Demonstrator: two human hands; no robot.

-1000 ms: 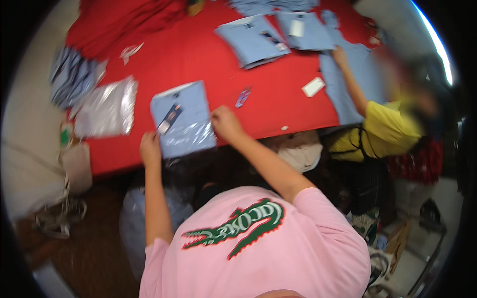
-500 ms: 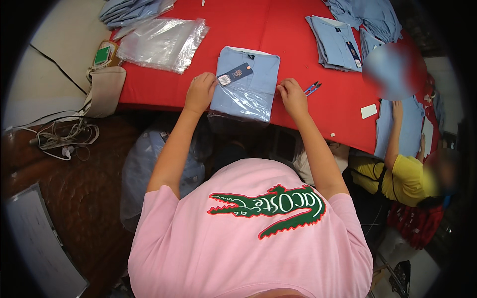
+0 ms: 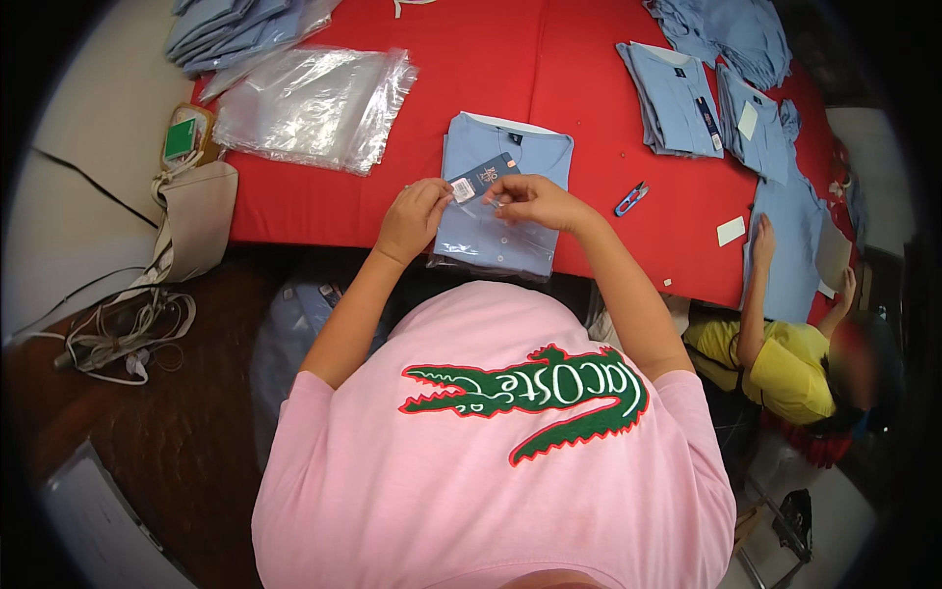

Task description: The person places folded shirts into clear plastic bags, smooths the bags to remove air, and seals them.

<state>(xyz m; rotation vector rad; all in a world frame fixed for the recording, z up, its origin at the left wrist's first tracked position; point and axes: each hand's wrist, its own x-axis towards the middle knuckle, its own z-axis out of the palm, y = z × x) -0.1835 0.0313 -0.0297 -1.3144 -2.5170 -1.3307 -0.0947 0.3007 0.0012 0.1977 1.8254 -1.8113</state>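
Observation:
A folded light-blue shirt point(image 3: 510, 157) in a clear bag lies on the red table point(image 3: 549, 69) in front of me. A dark hang tag point(image 3: 483, 179) with a small white label rests on the shirt's middle. My left hand point(image 3: 412, 216) pinches the tag's white label end. My right hand point(image 3: 530, 199) holds the tag's other end, fingers closed on it. Both hands hover over the lower half of the shirt.
A stack of clear plastic bags point(image 3: 314, 103) lies at the left of the table, with folded blue shirts point(image 3: 235, 29) behind it. More blue shirts point(image 3: 687, 93) lie at the right, small blue snips point(image 3: 631, 199) beside them. A person in yellow point(image 3: 775, 363) handles a shirt at the right edge.
My hands have come in from the shirt's two sides to its middle and taken hold of the hang tag. The view has shifted slightly.

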